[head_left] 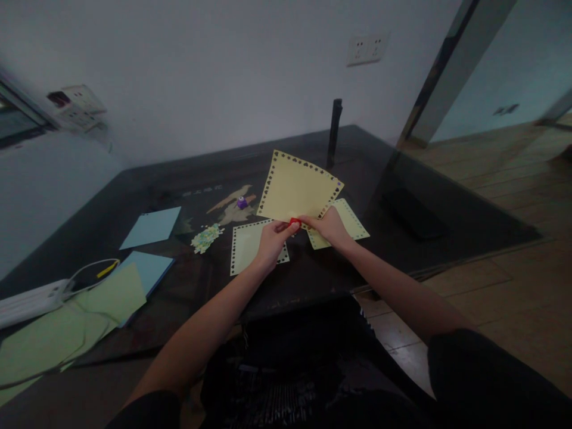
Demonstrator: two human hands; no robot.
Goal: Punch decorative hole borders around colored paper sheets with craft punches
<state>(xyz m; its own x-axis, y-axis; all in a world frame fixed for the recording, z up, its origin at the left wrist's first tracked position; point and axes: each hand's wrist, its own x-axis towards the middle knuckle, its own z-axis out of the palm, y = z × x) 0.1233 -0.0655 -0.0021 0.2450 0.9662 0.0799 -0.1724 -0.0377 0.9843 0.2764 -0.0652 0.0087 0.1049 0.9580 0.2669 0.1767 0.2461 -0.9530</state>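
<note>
Both my hands meet over the dark glass table. A small red punch sits at the lower edge of a yellow sheet, and my left hand pinches it. The sheet is raised and tilted, with heart-shaped holes along its edges, and my right hand grips that same lower edge. Two more punched sheets lie flat beneath: one pale sheet under my left hand, another yellow sheet under my right hand.
A purple punch and a heap of paper bits lie left of the sheets. Blue paper and green paper lie further left, by a white power strip with cables. A dark post stands behind.
</note>
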